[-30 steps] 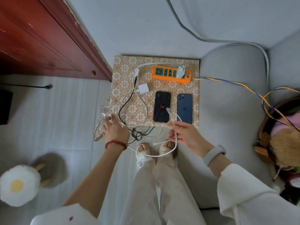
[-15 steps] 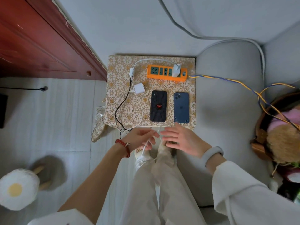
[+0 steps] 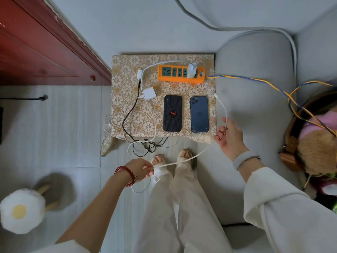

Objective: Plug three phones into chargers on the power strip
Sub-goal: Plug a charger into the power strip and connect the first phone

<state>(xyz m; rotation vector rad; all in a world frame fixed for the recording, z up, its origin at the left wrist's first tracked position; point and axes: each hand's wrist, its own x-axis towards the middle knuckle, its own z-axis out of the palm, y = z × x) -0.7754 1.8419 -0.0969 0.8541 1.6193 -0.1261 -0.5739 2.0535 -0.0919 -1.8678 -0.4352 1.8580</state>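
White cable [image 3: 193, 157] is pinched taut between both hands, left [image 3: 139, 167] and right [image 3: 228, 136], below 2 phones [image 3: 172, 113].

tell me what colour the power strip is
Orange body with dark green sockets: the power strip, seen in the head view.

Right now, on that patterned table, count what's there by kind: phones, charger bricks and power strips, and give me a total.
Phones: 2, a black spider-case phone and a dark blue phone
Charger bricks: 2, one plugged into the strip, one loose
Power strips: 1, orange power strip
Total: 5
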